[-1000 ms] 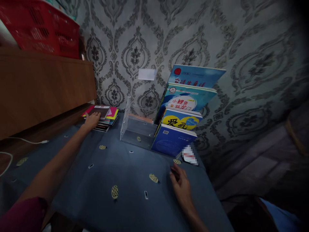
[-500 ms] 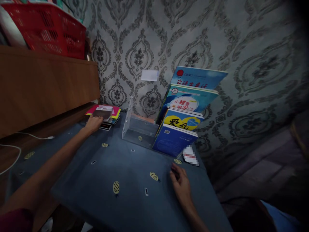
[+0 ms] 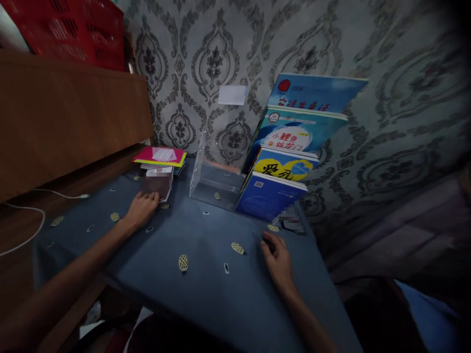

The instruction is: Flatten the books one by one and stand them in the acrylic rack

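Note:
My left hand [image 3: 143, 208] is closed on the near edge of a small book [image 3: 159, 184], whose brown and white cover is partly blurred out. Just behind it lies a pile of books [image 3: 162, 155] with a pink and yellow one on top. My right hand [image 3: 277, 257] rests on the cloth at the right, holding nothing, its fingers loosely bent and the thumb apart. Beyond it, several picture books [image 3: 270, 196] lean upright in tiers in the right part of a clear acrylic stand [image 3: 196, 171]. The stand's left part shows bare clear plastic.
A blue-grey cloth [image 3: 206, 289] with pineapple prints covers the table. A wooden cabinet [image 3: 73, 113] carrying a red basket [image 3: 69, 34] stands at the left. A white cable [image 3: 69, 196] lies near it. A blurred white item [image 3: 293, 219] sits beside the stand's right end.
My left hand has drawn the small book off the pile toward me, uncovering the pink top. My right hand stays about where it was. The view has tilted down slightly.

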Action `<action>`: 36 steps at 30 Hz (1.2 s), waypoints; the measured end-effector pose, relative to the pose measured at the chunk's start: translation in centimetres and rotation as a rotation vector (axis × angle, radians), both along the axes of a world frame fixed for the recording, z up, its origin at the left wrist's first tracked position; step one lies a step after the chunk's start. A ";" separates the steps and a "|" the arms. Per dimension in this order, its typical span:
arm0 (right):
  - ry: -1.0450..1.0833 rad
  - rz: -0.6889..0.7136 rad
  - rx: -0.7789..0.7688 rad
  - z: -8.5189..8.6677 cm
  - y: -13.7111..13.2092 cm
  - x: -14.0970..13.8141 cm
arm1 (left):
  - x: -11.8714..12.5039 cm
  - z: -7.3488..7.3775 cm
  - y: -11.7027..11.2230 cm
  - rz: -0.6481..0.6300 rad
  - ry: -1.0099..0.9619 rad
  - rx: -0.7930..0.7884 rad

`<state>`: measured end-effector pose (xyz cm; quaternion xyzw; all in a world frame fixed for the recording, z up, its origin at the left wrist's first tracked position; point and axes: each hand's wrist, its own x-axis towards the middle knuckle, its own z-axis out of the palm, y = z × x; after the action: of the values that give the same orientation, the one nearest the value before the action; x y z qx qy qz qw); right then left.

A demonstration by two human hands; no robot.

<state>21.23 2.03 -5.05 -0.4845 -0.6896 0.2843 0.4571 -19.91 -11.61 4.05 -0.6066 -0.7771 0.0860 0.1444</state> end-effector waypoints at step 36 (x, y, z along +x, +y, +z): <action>-0.073 0.099 0.039 1.0 -1.0 -0.4 | 20.1 -3.8 -5.0 -0.794 -0.028 -0.016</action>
<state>20.80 1.06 -4.07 -0.4507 -0.7343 0.2752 0.4265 0.21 -16.58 0.25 -0.8619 -0.4835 0.0211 0.1512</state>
